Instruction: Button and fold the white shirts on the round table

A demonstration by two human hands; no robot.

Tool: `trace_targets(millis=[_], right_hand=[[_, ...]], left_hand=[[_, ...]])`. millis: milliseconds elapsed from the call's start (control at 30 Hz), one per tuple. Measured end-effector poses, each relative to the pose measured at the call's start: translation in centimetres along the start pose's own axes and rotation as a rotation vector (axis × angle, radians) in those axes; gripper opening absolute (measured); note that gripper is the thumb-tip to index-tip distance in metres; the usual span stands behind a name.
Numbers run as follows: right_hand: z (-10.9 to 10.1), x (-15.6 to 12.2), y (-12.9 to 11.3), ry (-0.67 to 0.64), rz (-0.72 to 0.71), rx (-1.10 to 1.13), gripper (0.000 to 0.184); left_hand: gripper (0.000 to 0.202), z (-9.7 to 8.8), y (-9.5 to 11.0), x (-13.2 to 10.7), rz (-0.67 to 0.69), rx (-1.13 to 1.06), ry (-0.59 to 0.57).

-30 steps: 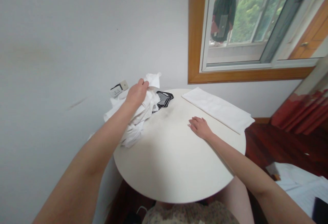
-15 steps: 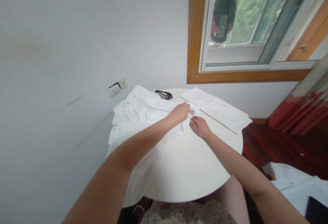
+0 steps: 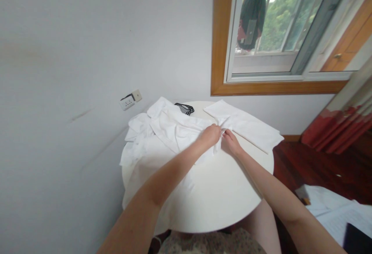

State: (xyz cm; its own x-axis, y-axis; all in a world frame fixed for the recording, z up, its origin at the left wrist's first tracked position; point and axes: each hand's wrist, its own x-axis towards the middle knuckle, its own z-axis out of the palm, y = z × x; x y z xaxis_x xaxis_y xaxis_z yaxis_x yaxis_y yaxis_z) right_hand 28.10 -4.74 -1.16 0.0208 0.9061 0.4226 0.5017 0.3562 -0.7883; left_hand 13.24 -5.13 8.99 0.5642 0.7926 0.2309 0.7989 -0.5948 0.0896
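A rumpled white garment (image 3: 171,128) spreads over the left half of the round white table (image 3: 215,199), and part of it hangs past the edge near my body. My left hand (image 3: 211,134) is closed on the garment's right end. Close beside it, my right hand (image 3: 231,142) pinches the same end, its fingers curled around a small gathered part. The gathered cloth stands up a little between the two hands. Just what part of the garment they grip is partly hidden by the fingers.
A flat, folded white cloth (image 3: 247,124) lies at the table's back right. Behind the garment is a black-and-white striped item (image 3: 184,109). A wall socket (image 3: 127,102), a window (image 3: 267,33) and a red and beige curtain (image 3: 328,118) surround the table. Papers (image 3: 340,211) lie at lower right.
My left hand has moved slightly right and toward me, pulling the garment's end along. My right hand has lifted from resting near the tabletop and now pinches the cloth.
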Motion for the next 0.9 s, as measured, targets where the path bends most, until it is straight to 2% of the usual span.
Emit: trace_targets(millis=[133,233,300,367,467,567,633,700,800,900], right_hand=[[0.4,-0.1,-0.2,0.054,-0.058,0.088,0.036],[0.4,-0.2,-0.3,0.113,-0.081,-0.004,0.039],[0.0,-0.1,-0.3,0.141,-0.104,-0.095,0.040],[-0.7,0.0,-0.4,0.154,-0.134,-0.171,0.041],[-2.0,0.3,-0.7,0.217,-0.109,-0.221,0.042],[-3.3,0.7,-1.0,0.352,-0.050,-0.159,0.042],[-4.0,0.8,-1.0,0.438,-0.020,-0.096,0.042],[-4.4,0.9,-0.9,0.497,-0.009,-0.072,0.043],[-4.7,0.8,-0.9,0.529,-0.035,-0.110,0.046],[-4.7,0.7,-1.1,0.495,-0.031,-0.132,0.048]], left_hand=[[0.030,0.1,-0.5,-0.5,0.101,-0.101,-0.018],[0.031,-0.6,-0.9,-1.1,0.235,-0.204,-0.019],[0.032,-1.6,-1.8,-1.5,0.278,-0.233,0.023],[0.033,-3.0,-3.4,-1.9,0.251,-0.210,0.127],[0.035,-5.4,-7.3,-2.4,0.131,-0.110,0.307],[0.039,-6.6,-11.6,-2.7,-0.012,-0.026,0.354],[0.042,-6.1,-13.6,-3.0,-0.034,0.006,0.306],[0.050,-4.6,-14.7,-3.4,-0.014,0.042,0.215],[0.065,-1.3,-14.8,-4.1,-0.027,0.092,0.061],[0.060,1.7,-14.1,-4.9,-0.064,0.095,0.008]])
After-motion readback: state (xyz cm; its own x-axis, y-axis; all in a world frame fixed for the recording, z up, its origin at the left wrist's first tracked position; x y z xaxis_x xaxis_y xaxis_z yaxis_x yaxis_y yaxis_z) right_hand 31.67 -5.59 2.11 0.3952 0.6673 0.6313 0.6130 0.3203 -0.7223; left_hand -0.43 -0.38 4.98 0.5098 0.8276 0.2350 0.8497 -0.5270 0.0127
